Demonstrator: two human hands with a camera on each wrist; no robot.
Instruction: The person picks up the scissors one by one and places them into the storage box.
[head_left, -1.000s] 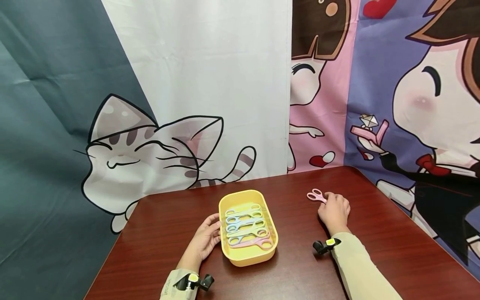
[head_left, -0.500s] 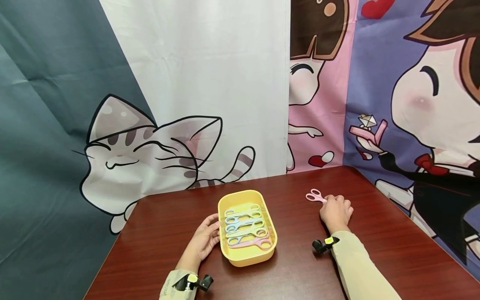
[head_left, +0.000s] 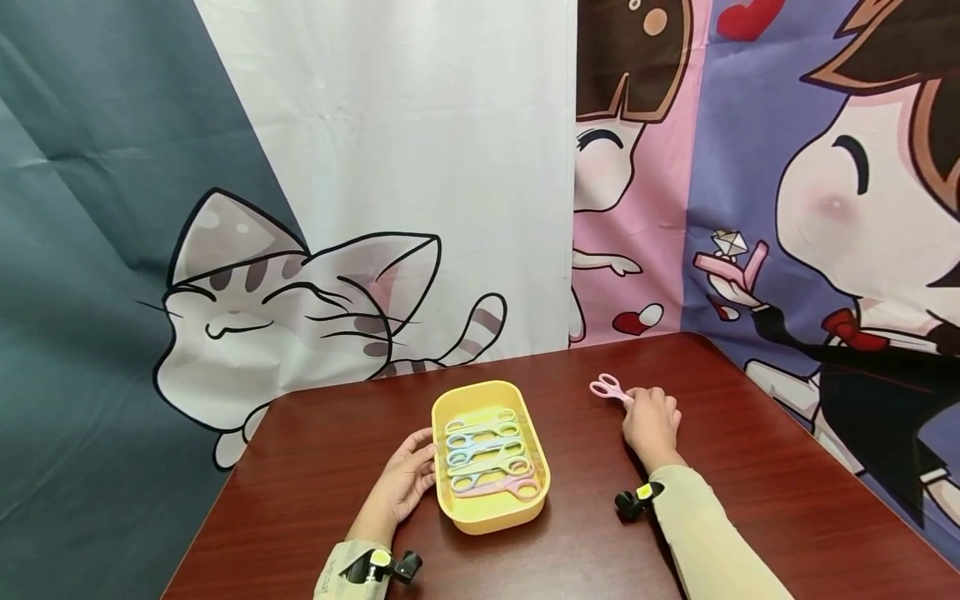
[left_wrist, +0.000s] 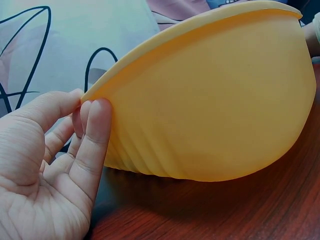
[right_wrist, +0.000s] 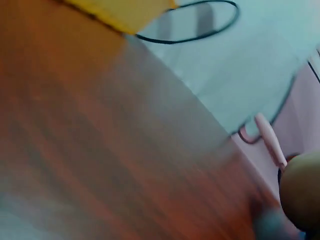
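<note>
My right hand (head_left: 651, 427) grips a pair of pink scissors (head_left: 607, 386) at the blade end, over the right side of the table. The scissors' finger loops point away to the left; the blades are hidden in the hand. In the right wrist view, the pink handle (right_wrist: 270, 139) juts out past the blurred hand (right_wrist: 305, 190). At the left wall of a yellow plastic basket (head_left: 491, 525), my left hand (head_left: 405, 477) touches the rim with nearly straight fingers. Up close, its fingertips (left_wrist: 101, 111) rest against the basket's outer wall.
Inside the basket lie several pastel scissors, with a pink pair (head_left: 495, 486) nearest the front. The dark red wooden table (head_left: 570, 500) reaches back to a cartoon-printed curtain (head_left: 442, 150). Each sleeve carries a black wrist mount, such as the right one (head_left: 636, 502).
My right hand has moved a little left toward the basket, carrying the pink scissors. The left hand stays at the basket's side, and the head view has shifted slightly.
</note>
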